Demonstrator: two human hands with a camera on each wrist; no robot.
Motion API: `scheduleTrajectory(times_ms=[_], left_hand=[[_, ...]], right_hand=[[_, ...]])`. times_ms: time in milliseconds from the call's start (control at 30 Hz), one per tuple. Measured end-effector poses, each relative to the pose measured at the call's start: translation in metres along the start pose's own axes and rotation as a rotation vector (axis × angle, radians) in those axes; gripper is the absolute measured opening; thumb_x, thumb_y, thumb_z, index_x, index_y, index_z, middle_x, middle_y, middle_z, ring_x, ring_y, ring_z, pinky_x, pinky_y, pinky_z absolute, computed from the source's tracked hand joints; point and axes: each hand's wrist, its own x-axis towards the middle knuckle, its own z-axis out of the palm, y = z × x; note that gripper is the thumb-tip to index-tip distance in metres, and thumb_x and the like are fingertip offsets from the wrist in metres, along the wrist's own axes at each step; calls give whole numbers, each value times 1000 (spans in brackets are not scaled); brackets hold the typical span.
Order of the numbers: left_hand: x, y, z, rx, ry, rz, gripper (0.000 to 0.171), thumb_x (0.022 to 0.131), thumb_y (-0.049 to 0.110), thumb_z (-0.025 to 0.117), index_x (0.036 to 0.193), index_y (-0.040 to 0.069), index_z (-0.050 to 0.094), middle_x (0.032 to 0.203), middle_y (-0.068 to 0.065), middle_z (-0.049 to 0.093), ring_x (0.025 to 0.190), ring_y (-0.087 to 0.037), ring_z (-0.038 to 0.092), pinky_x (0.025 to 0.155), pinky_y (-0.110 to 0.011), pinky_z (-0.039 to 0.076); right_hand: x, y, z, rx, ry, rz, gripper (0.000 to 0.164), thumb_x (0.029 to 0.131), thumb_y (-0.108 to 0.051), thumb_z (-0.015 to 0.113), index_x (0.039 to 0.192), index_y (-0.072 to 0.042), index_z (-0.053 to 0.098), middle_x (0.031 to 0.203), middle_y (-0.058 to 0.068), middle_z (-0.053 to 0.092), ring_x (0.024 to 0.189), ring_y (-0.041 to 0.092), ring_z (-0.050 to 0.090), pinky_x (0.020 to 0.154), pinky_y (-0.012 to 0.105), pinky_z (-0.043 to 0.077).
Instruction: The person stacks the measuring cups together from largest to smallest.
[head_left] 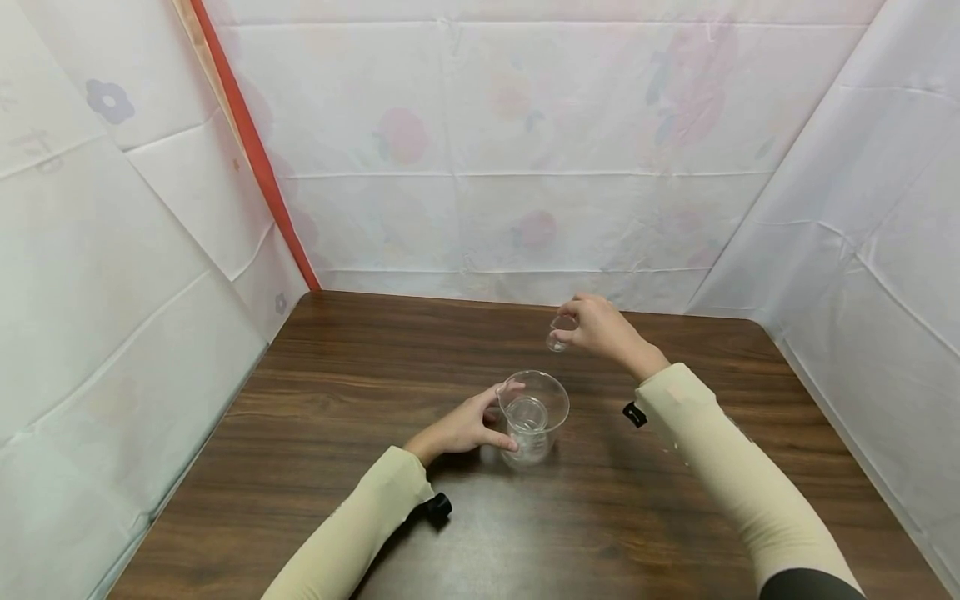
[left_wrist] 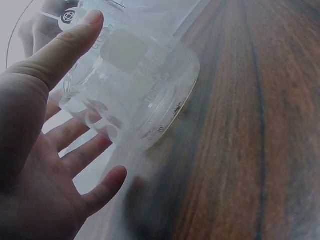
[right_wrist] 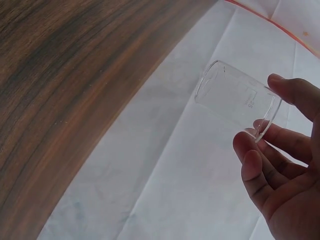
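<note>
A large clear glass beaker [head_left: 553, 429] stands on the wooden table. My left hand [head_left: 468, 423] holds it from the left, with the thumb on the near side and fingers round the far side. Inside it a smaller round glass vessel [head_left: 527, 413] shows through, apparently another beaker. In the left wrist view, white print marks the beaker wall [left_wrist: 155, 85]. Behind and to the right, my right hand [head_left: 600, 329] pinches a small glass beaker [right_wrist: 235, 95] by its rim. That beaker hangs above the table, its base away from the palm, and appears to hold nothing.
The brown wooden tabletop [head_left: 337, 392] reaches back to a white patterned sheet [head_left: 465, 217]. White sheets also hang at left and right, and a red strip [head_left: 258, 158] runs down the left back corner. Black wrist-camera pieces [head_left: 438, 507] stick out below the sleeves.
</note>
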Motion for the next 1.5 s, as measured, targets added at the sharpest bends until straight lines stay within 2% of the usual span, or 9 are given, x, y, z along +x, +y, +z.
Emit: scheduleTrajectory(times_ms=[367,600,867,1167,1500], left_hand=[[-1,-3,3,-18,-6,5,85,78,22,83,149,24,36,155,-2,37,137,-24,43,106,-43,45],[-1,-2,2,-27,-7,6,85,78,22,83,149,22,36,155,-3,38,138,-23,42,106,-43,45],[1,0,-1,-15,-2,2,85,78,21,83,149,21,36,153,-4,40,137,-22,43,105,-42,46],[1,-1,-1,-11,-6,2,87,78,21,83,150,15,34,153,-6,41,137,-24,43,106,-43,45],[0,-1,0,-26,-5,-2,87,77,22,83,150,18,35,154,-5,39,137,-25,43,106,-44,45]], right_hand=[[-5,-6,-2,17,4,-6,29,86,-27,75,103,-3,72,94,12,66,80,23,58,70,39,49],[-7,-10,-6,24,21,-36,32,86,-25,74,109,-3,71,90,10,63,73,19,52,64,33,42],[-9,-16,-13,19,47,-49,30,85,-25,76,106,-4,72,87,7,61,73,20,51,64,32,42],[-12,-21,-17,21,69,-81,32,84,-26,77,104,-2,72,85,8,61,72,19,51,63,31,41],[-16,-26,-20,32,83,-86,30,85,-26,77,104,-3,73,82,8,59,69,17,47,61,29,38]])
